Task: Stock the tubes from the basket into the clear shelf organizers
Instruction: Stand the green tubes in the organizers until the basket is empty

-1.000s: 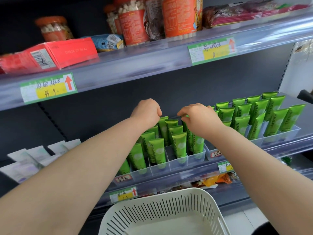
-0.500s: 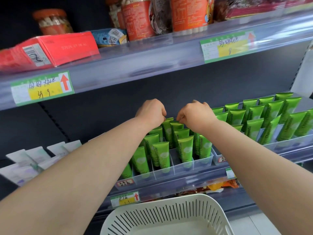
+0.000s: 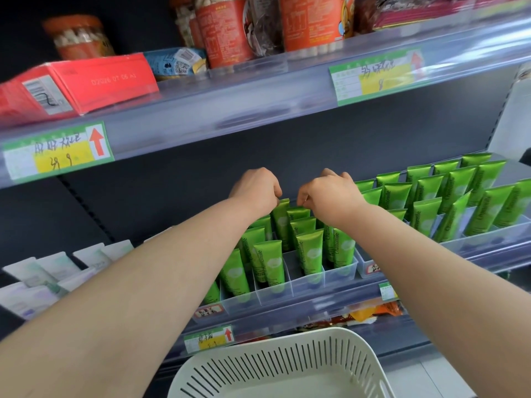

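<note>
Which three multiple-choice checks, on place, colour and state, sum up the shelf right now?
1. Where are the left hand and right hand? A) in the basket B) at the rear tubes of the left organizer C) on the top shelf
2. Those tubes' colour? A) green B) red C) blue
3. How do the tubes sit? A) lying flat B) piled loose C) standing, crimped end up
Key: B, both hands meet at rear tube tops; A, all are green; C, crimps point upward.

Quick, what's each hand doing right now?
Left hand: fingers curled, pinching the top of a green tube.
Right hand: fingers curled, pinching the top of the neighbouring tube.
</note>
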`<control>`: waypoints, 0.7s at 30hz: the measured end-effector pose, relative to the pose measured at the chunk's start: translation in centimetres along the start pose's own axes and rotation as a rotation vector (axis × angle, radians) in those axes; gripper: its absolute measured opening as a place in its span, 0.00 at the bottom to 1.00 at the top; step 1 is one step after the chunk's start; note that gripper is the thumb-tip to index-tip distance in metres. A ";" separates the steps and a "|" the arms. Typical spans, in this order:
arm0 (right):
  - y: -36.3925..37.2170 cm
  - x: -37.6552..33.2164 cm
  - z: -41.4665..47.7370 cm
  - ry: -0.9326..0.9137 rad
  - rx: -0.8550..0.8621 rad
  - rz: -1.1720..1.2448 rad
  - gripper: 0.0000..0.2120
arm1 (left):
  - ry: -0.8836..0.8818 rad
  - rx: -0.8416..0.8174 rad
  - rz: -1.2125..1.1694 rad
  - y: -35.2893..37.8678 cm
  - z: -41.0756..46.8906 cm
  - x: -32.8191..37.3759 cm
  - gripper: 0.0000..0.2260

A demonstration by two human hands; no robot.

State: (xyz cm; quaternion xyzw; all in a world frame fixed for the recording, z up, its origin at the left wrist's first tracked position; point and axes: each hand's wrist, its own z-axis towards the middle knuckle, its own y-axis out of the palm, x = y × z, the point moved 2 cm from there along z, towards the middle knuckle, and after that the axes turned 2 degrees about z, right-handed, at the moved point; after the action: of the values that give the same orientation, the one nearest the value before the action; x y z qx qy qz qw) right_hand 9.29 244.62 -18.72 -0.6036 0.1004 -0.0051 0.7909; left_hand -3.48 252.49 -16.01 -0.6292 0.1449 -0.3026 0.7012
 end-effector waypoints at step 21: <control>-0.3 1.8 -2.1 -0.063 0.033 0.161 0.16 | -0.048 0.038 0.060 1.1 1.0 2.3 0.09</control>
State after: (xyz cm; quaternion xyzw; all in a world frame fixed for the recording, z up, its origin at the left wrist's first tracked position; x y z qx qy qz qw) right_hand 10.73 242.31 -19.22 -0.5804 0.1237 0.0759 0.8013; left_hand -0.85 251.89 -16.46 -0.6181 0.1410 -0.2686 0.7251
